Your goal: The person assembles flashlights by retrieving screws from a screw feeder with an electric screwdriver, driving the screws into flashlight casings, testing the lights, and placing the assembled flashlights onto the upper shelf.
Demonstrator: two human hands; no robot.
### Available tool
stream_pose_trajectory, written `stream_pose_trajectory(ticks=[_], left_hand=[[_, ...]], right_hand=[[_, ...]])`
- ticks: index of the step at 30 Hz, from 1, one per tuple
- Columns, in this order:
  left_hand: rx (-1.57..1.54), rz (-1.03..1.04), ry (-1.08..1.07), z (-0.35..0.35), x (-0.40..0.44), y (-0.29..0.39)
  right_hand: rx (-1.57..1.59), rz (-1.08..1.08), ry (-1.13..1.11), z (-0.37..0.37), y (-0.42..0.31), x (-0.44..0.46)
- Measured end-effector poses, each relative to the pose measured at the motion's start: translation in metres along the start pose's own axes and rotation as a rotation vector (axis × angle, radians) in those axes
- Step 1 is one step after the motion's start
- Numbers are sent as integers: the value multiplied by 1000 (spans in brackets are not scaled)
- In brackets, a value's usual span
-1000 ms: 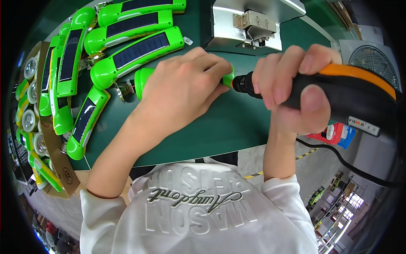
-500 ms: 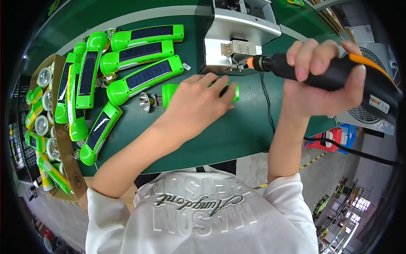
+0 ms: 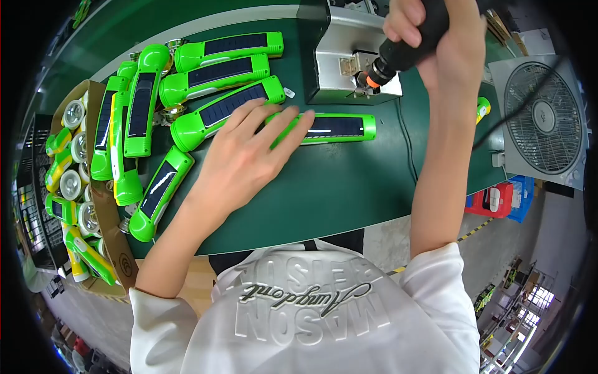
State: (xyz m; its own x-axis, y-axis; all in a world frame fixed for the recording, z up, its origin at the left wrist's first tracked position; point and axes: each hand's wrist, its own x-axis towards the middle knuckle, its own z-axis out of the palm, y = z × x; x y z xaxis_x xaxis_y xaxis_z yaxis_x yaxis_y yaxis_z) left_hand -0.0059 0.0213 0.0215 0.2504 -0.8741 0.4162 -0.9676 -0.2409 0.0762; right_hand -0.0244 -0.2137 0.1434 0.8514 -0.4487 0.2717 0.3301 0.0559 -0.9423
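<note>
My right hand (image 3: 445,50) is wrapped round a black electric screwdriver (image 3: 408,47) with an orange collar near its tip. That tip meets the small metal outlet block at the front of a silver screw feeder (image 3: 330,71). My left hand (image 3: 240,153) lies palm down with its fingers stretched and spread over the wide end of a green solar flashlight (image 3: 339,127). The flashlight's dark panel faces up, and its wide end is mostly hidden by the fingers. Just behind them lies another green flashlight (image 3: 208,118).
Several more green flashlights (image 3: 162,187) lie on the left of the green table (image 3: 324,193). A cardboard box (image 3: 112,230) holding flashlights stands beside it. A black cable (image 3: 403,143) runs from the feeder. A grey fan (image 3: 542,118) stands on the right.
The screwdriver has moved up and left, its tip still at the feeder's outlet. My left hand has slid left along the flashlight, uncovering its panel and covering where a loose reflector was showing.
</note>
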Motion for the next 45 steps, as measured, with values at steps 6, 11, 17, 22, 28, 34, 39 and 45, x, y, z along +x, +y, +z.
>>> stream_pose_trajectory(ticks=[6, 11, 17, 22, 28, 34, 39, 45], left_hand=[[-190, -69, 139, 25, 7, -1], [-209, -12, 191, 31, 5, -4], [-232, 1, 225, 32, 6, -5], [-247, -1, 230, 32, 7, -5], [-256, -32, 235, 32, 8, -4], [-346, -84, 243, 34, 11, -2], [-393, -51, 259, 34, 13, -5], [-411, -39, 300, 36, 12, -5]], right_hand=[[86, -124, -210, -30, 9, -11], [290, -226, -412, -8, 20, -47], [270, -206, -551, -6, 34, -59], [244, -210, -511, -6, 40, -61], [238, -211, -519, -7, 45, -62], [254, -193, -490, -6, 45, -64], [219, -210, -480, -6, 49, -66], [162, -246, -500, -1, 50, -74]])
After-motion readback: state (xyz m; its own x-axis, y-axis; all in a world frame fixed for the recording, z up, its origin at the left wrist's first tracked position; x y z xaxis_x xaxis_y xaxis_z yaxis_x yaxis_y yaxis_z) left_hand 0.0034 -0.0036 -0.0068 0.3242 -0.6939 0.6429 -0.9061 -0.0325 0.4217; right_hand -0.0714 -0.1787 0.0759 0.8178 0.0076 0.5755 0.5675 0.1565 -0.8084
